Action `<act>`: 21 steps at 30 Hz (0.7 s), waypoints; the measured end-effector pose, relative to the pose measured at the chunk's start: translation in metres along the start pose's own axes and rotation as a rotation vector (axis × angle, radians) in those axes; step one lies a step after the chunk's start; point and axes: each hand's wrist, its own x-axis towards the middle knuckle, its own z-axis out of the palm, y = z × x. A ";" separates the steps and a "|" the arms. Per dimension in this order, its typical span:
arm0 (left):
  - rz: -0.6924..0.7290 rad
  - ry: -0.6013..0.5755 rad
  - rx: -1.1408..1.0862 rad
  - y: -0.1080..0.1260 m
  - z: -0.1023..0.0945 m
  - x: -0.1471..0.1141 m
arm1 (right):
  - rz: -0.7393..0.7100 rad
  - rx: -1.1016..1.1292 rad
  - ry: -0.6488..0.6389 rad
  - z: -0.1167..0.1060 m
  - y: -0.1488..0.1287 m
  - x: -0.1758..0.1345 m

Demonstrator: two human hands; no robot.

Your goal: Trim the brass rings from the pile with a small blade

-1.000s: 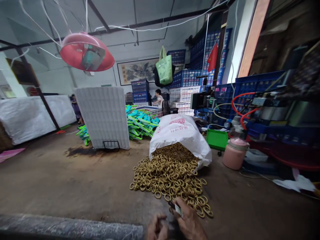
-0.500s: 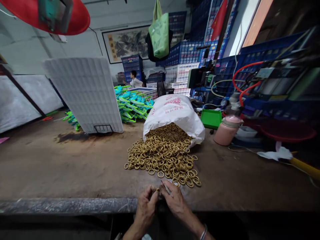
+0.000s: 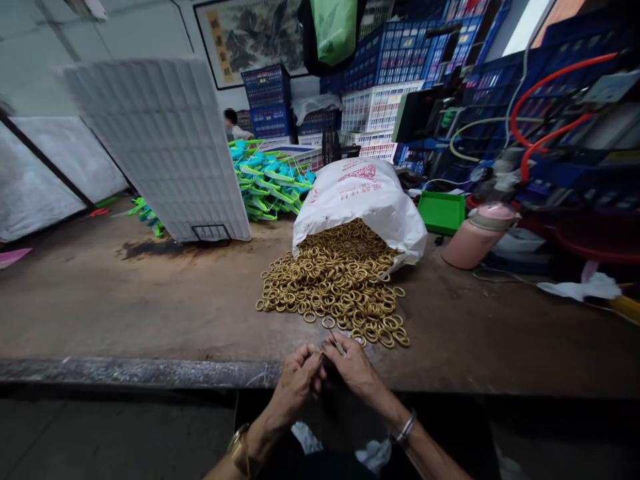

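My left hand (image 3: 300,375) is closed in a pinch at the table's front edge, with a small brass-coloured ring (image 3: 323,354) mostly hidden between its fingertips. Right beside it, my right hand (image 3: 357,373) is closed round a thin pointed metal tool (image 3: 339,345), whose tip sticks up past the fingers. The fingertips of both hands meet at the ring. Just beyond them lies a heap of brass-coloured rings (image 3: 330,287), spilling from the mouth of a white woven sack (image 3: 370,193) that rests on its side.
A white ribbed panel (image 3: 155,153) stands at the left, with green and turquoise plastic pieces (image 3: 273,180) behind it. To the right are a green tray (image 3: 441,212) and a pink bottle (image 3: 475,240). Stacked crates (image 3: 380,107) and a person (image 3: 235,125) are at the back.
The view has tilted down and shifted, so the table sits higher and more of my forearms shows. Both hands stay together, with the left fingers slightly turned around the ring.
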 end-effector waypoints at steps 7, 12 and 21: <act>-0.013 -0.015 -0.218 0.002 0.000 -0.004 | -0.024 -0.036 -0.007 -0.001 -0.001 -0.004; 0.027 -0.003 -0.221 0.002 -0.002 -0.004 | -0.097 -0.342 -0.027 -0.002 0.005 -0.009; 0.103 -0.001 -0.107 0.000 -0.008 -0.002 | -0.187 -0.576 -0.120 0.005 0.006 -0.014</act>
